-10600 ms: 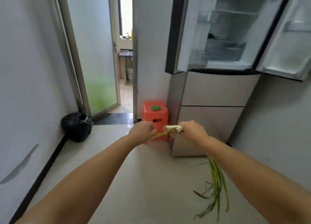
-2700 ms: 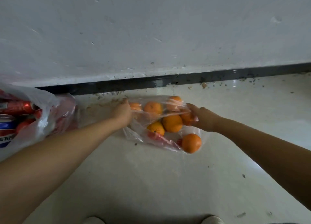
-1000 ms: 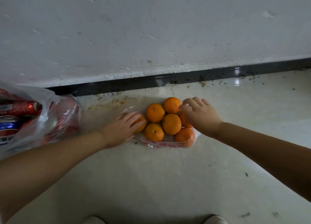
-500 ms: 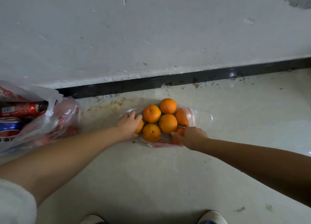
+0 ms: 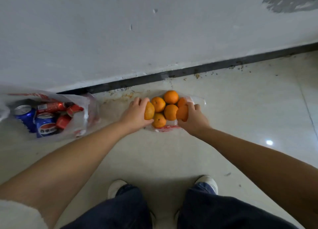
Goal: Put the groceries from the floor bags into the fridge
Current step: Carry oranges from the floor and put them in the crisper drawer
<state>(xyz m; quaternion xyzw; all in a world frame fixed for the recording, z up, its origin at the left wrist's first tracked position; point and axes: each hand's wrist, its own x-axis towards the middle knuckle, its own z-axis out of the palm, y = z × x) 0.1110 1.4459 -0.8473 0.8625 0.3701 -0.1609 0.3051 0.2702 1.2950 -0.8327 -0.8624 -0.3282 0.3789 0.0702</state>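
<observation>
Floor [image 5: 154, 151]: each hand, left [image 5: 136, 114], right [image 5: 193, 119], grips an orange

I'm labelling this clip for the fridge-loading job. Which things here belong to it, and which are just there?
Part of the job:
- left hand, holding an orange
- right hand, holding another orange
- loose oranges on their clear bag
- bag of cans, with blue cans and red ones

Just there:
- wall
- black skirting
- shoes

blue can [image 5: 46, 127] | pepsi globe logo, chinese characters "百事" below | red cans' print unreadable
</observation>
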